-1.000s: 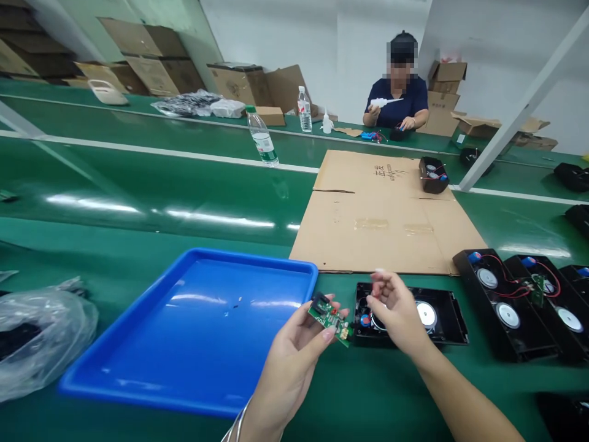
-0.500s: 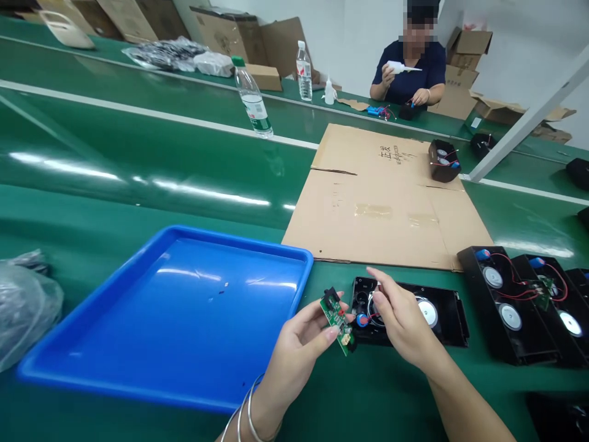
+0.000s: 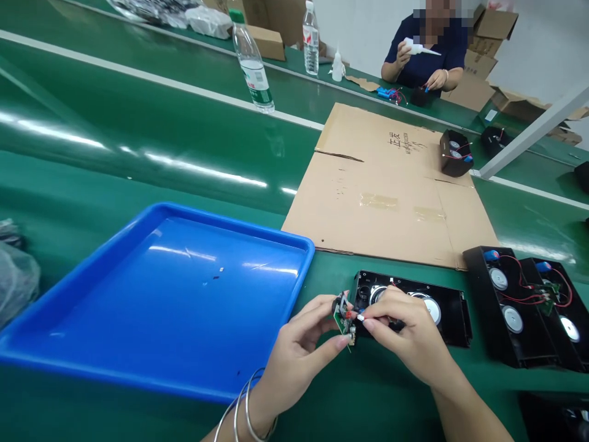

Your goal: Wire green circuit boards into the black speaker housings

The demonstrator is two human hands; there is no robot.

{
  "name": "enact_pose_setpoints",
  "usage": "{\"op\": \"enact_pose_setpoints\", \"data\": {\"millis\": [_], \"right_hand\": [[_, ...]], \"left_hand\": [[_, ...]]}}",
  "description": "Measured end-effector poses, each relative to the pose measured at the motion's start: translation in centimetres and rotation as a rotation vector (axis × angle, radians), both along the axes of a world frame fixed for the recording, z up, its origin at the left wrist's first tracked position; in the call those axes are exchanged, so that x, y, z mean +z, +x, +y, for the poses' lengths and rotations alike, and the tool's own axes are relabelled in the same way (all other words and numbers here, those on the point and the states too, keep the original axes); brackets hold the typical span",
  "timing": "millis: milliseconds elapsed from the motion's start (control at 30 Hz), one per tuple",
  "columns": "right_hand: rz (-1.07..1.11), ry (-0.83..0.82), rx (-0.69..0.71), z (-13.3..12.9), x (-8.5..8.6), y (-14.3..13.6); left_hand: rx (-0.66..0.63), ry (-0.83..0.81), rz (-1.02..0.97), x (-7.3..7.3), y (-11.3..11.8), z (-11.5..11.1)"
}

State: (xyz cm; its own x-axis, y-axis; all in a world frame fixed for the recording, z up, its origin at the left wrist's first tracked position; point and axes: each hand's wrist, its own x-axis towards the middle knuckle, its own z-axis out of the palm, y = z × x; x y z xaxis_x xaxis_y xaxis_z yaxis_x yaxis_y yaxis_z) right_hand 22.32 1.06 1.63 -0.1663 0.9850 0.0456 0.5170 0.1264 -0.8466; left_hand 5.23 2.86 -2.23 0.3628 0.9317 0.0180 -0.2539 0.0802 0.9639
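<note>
Between the thumb and fingers of my left hand (image 3: pixel 306 350) is a green circuit board (image 3: pixel 341 321), tilted on edge. My right hand (image 3: pixel 405 331) pinches a small white connector (image 3: pixel 360 317) between thumb and forefinger, close beside a red part on the board. Behind both hands lies an open black speaker housing (image 3: pixel 448 307) with round silver magnets, one of them (image 3: pixel 431 311) just past my right fingers. My right hand covers part of the housing.
A blue tray (image 3: pixel 151 301) with tiny scraps lies at the left, and a cardboard sheet (image 3: pixel 391 190) ahead. More black housings (image 3: pixel 510 331) with red wires stand at the right. Across the bench a person (image 3: pixel 426 55) holds a white bottle. A water bottle (image 3: pixel 255 77) stands further back.
My right hand has come down and closed on the white connector, near the board. My left hand has turned the board more on edge. The view has shifted slightly.
</note>
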Motion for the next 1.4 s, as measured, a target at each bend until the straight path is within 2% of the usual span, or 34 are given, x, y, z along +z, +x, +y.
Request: {"op": "enact_pose_setpoints", "data": {"millis": [100, 200, 367, 700, 1000, 1133, 1400], "right_hand": [[0.001, -0.044, -0.007, -0.1, 0.2, -0.3], [0.071, -0.141, 0.013, -0.2, 0.5, -0.4], [0.163, -0.242, 0.004, -0.2, 0.6, -0.2], [0.296, -0.402, -0.053, -0.3, 0.5, -0.4], [0.363, -0.384, -0.010, -0.3, 0.7, -0.2], [0.353, -0.394, -0.023, -0.3, 0.7, -0.3], [0.312, -0.365, -0.034, -0.2, 0.3, -0.4]], "left_hand": [[0.021, 0.141, 0.101, -0.2, -0.2, -0.2], [-0.014, 0.237, 0.143, -0.5, -0.4, -0.4], [-0.059, 0.308, 0.146, -0.9, -0.4, -0.5], [-0.040, 0.417, 0.194, -1.1, 0.1, -1.0], [-0.079, 0.437, 0.206, -1.1, -0.2, -0.9], [-0.056, 0.434, 0.180, -1.0, 0.1, -0.9], [0.008, 0.563, 0.205, -1.3, 0.1, -0.8]]}}
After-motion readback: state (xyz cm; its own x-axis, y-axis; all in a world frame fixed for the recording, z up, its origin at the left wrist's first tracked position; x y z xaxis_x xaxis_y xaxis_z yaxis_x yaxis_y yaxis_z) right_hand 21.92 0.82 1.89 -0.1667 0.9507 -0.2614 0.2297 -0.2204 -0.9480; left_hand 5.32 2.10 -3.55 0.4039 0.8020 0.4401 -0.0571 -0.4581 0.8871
